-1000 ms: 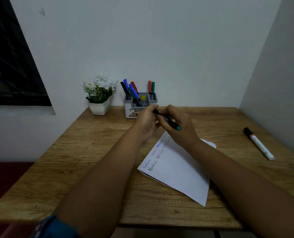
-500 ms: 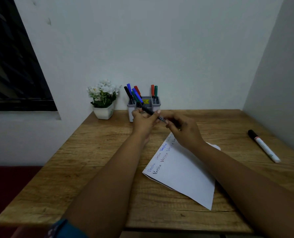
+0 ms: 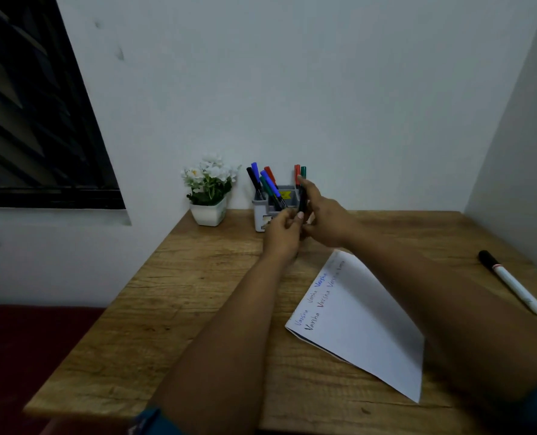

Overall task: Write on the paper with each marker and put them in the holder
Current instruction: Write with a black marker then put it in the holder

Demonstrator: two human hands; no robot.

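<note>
A dark marker (image 3: 302,199) stands nearly upright right in front of the grey holder (image 3: 260,215). My right hand (image 3: 326,221) grips it, the index finger stretched up along its top. My left hand (image 3: 281,237) pinches its lower end from the left. Several markers (image 3: 268,183) in black, blue, green and red stick out of the holder. The white paper (image 3: 364,324) lies at an angle on the wooden table (image 3: 198,293), under my right forearm, with two lines of coloured writing along its left edge. A white marker with a black cap (image 3: 511,284) lies at the table's right side.
A small white pot of white flowers (image 3: 209,211) stands left of the holder against the back wall. The table sits in a corner, with a side wall close on the right. A dark window (image 3: 25,120) fills the left wall.
Both hands have moved away from the paper toward the holder. The marker, held slanted between them before, now stands nearly upright at the holder's front.
</note>
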